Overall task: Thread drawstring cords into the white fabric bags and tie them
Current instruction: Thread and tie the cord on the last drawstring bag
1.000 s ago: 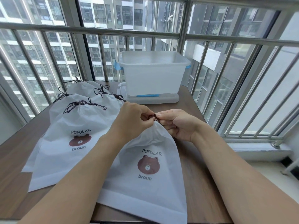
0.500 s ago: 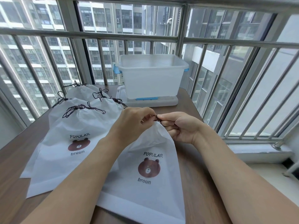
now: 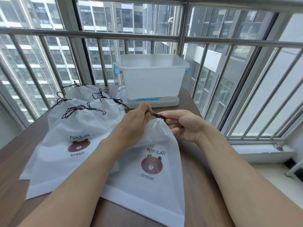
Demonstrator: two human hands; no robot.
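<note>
A white fabric bag (image 3: 147, 185) with a brown bear print lies on the wooden table (image 3: 196, 185) in front of me, its mouth gathered at the top. A dark brown drawstring cord (image 3: 156, 115) runs out of that mouth. My left hand (image 3: 136, 123) pinches the cord's left end. My right hand (image 3: 182, 124) grips the right part of the cord with curled fingers. The two hands sit close together above the bag's neck.
Several tied white bags (image 3: 73, 128) with dark cord bows lie overlapping at the left. A translucent plastic bin (image 3: 152, 79) stands on its lid (image 3: 172, 102) at the table's far edge. Metal railing bars (image 3: 237, 95) enclose the back and right.
The hands have drawn slightly apart, so a short stretch of the cord now shows between them. The bag's neck stays gathered.
</note>
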